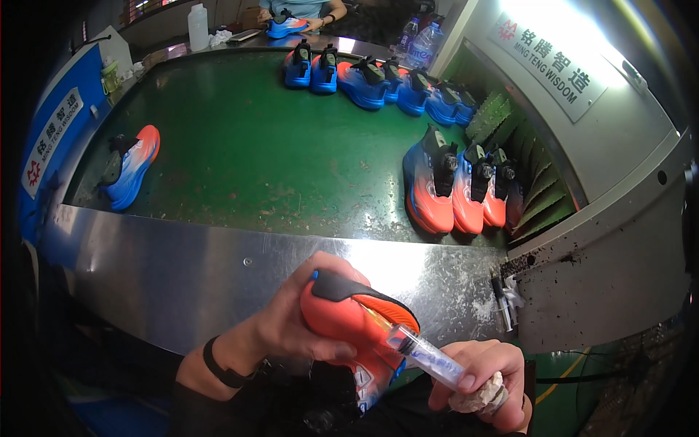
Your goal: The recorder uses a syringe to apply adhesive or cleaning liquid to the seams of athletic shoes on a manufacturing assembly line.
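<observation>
A red and blue sports shoe (331, 312) is tilted in front of me, its black and orange sole edge facing up. My left hand (295, 313) wraps round its toe end, a black band on the wrist. In my right hand (491, 368) is a clear syringe (429, 357), pointed up and left. The syringe's thin yellowish tip (375, 318) meets the seam between the red upper and the sole edge. Crumpled whitish material (480, 397) is also held in my right fingers. The shoe's lower part is dark and partly hidden.
Beyond a metal ledge (182, 251) lies a green conveyor belt (240, 146). One shoe (135, 167) lies at its left; several stand along the far edge and right, including a blue and red shoe (429, 182). A second syringe (502, 302) rests right. Across, a person handles a shoe (285, 25).
</observation>
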The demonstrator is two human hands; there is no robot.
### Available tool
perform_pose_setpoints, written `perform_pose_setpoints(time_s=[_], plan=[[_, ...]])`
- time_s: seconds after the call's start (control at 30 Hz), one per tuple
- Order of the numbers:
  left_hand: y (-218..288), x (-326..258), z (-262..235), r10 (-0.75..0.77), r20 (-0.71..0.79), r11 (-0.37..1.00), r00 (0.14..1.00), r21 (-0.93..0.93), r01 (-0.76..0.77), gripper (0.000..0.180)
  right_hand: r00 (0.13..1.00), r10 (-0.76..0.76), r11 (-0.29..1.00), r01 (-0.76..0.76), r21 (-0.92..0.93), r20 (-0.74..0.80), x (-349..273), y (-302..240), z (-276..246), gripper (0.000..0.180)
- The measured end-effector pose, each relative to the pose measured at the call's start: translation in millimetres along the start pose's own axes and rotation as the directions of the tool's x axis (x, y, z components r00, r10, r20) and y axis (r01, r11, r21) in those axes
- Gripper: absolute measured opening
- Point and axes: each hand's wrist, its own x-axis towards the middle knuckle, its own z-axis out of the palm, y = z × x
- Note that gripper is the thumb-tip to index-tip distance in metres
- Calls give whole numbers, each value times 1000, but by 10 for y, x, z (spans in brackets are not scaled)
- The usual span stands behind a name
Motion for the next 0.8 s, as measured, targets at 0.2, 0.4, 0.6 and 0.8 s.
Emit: perform_pose_setpoints(time_s=[0.2, 0.4, 0.6, 0.8], plan=[[-1, 8, -2, -3, 1, 1000, 1000, -7, 3, 74, 998, 24, 983, -12, 184, -64, -1, -37, 69, 41], [-1, -1, -19, -4, 3, 1000, 1000, 19, 4, 74, 1000, -2, 1000, 2, -24, 1, 25, 41, -8, 50], [8, -13, -17, -40, -26, 999, 999, 19, 41, 72, 1000, -22, 1000, 22, -19, -14, 32, 47, -8, 50], [-11, 2, -28, -91, -88, 995, 992, -41, 88, 73, 998, -2, 999, 0, -48, -57, -42, 62, -63, 51]])
